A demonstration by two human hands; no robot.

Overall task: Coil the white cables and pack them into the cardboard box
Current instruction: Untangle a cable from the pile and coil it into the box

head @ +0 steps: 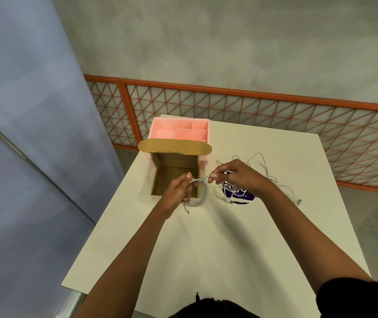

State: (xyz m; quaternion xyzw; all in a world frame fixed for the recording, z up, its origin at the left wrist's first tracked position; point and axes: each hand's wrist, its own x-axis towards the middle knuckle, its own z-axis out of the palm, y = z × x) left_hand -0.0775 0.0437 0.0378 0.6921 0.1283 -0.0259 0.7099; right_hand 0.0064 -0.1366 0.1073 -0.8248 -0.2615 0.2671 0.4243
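Cardboard, brown and matte, makes up the box [172, 173] at the far left of the pale, smooth worktop [206, 244]. Its rounded flap [174, 146] stands open at the back, and plain brown walls and floor show inside. Right behind it sits a pink plastic tray [181, 130] split into several straight-sided compartments, each showing only its pink floor.

One thin, glossy white cable is wound into a round coil [200, 195], held by the near right corner of the box (whether it touches the cardboard I cannot tell). The left hand [179, 191] grips this coil with its fingers [188, 177] curled round the loops. A short plug [187, 211] dangles from the bottom of the coil.

From the top of the coil a strand runs across to the right hand [236, 175], which pinches it between thumb and fingertip, the other fingers curled in.

Just beyond and under the right hand, the loose cables [260, 162] lie in a tangle of thin, springy loops on the worktop, partly over a round purple disc [239, 197] with small white lettering too blurred to read.

An orange metal railing [252, 104] with a diamond lattice runs past the far edge of the worktop.
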